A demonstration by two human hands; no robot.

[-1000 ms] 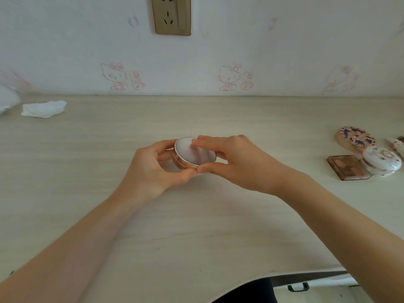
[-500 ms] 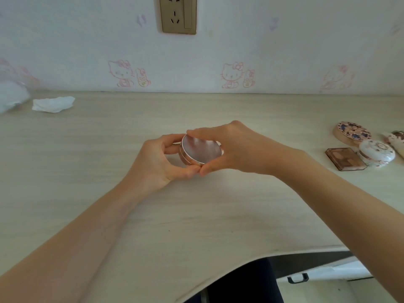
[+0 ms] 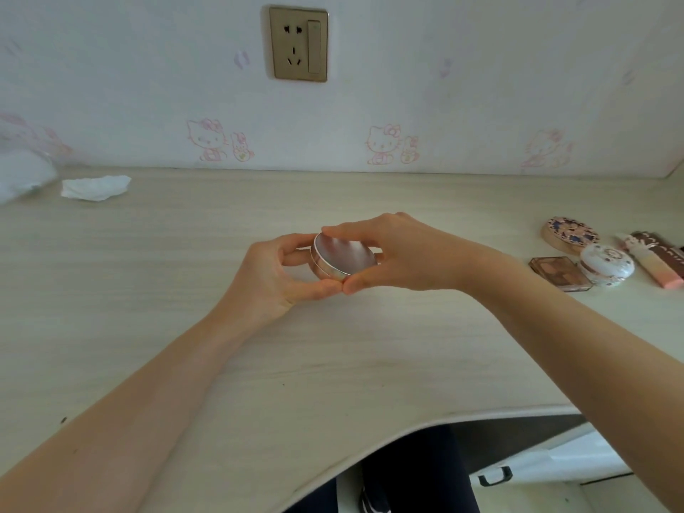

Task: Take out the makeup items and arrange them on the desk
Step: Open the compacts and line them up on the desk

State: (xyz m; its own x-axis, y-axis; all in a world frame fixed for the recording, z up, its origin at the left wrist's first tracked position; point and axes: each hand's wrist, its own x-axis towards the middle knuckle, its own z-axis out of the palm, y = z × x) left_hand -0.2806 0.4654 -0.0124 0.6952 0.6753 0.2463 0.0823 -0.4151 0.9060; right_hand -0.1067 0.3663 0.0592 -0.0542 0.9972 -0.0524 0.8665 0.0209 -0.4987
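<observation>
A round rose-gold compact [image 3: 344,259] with a shiny lid is held just above the middle of the pale wooden desk [image 3: 185,327], tilted toward me. My left hand [image 3: 274,275] grips its left rim with thumb below and fingers behind. My right hand [image 3: 399,253] grips its right side, fingers over the top edge and thumb underneath. The two thumbs touch below the compact. At the desk's right lie a floral round compact [image 3: 570,235], a white domed compact [image 3: 607,264], a brown eyeshadow palette [image 3: 557,277] and a pink tube [image 3: 653,264].
A crumpled white tissue [image 3: 95,187] lies at the far left by the wall, beside a blurred white object [image 3: 22,175]. A wall socket [image 3: 298,44] sits above the desk. The desk's curved front edge [image 3: 425,427] runs below my arms, with a drawer handle [image 3: 495,475] under it.
The compact has tilted further, its lid turning toward me, and both hands have shifted slightly with it. The camera view has dropped, showing more of the wall socket.
</observation>
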